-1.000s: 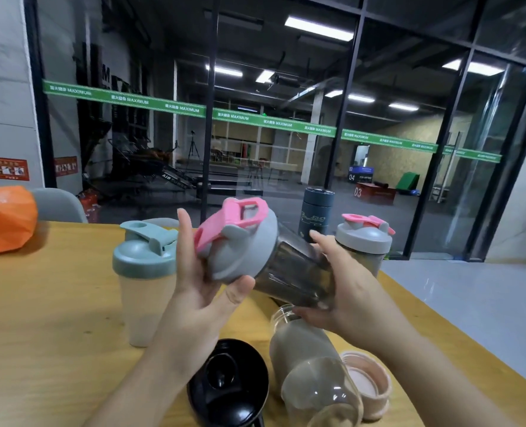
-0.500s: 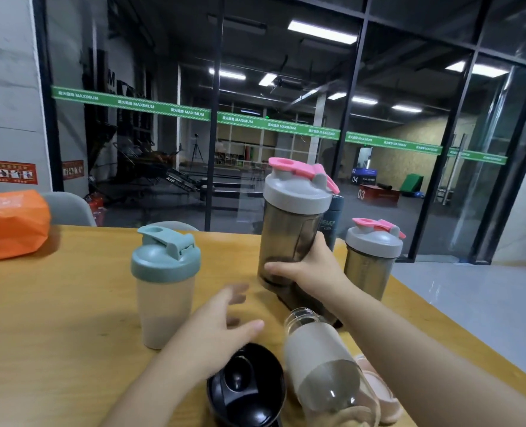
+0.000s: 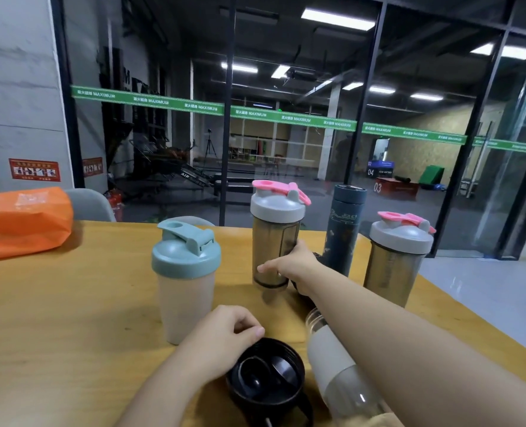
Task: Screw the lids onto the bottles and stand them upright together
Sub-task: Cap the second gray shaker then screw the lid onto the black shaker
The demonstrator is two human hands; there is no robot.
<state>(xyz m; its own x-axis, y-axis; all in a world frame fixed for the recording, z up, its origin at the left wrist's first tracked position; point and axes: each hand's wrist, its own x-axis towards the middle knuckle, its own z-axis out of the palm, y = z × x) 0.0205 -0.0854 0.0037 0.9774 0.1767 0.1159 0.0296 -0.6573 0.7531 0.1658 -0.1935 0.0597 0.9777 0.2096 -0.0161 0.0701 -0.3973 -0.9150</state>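
Smoky brown plastic forms the shaker bottle (image 3: 274,241) that the right hand (image 3: 292,266) is gripping low on its body, fingers wrapped around it, standing it upright on the wooden table (image 3: 70,303). Its grey lid with a pink flip cap is already seated. It looks empty, so probably light and easy to tip; a low grip on the stiff, smooth wall seems safest.

Left of this bottle a cream shaker with a teal lid (image 3: 186,272) is standing capped. Just right of it a dark tall flask (image 3: 344,229) is standing, and farther right a second pink-lidded shaker (image 3: 397,257).

Nearer the person than the held bottle, a clear bottle with a grey sleeve (image 3: 338,368) is lying on its side, uncapped; it may be glass and could roll. Beside it the left hand (image 3: 221,340) is resting loosely curled over the rim of a black lid (image 3: 264,380), not clearly clamped.

The table's right edge is running close past the far-right shaker; open room lies left of the teal-lidded one, toward an orange bag (image 3: 21,220).
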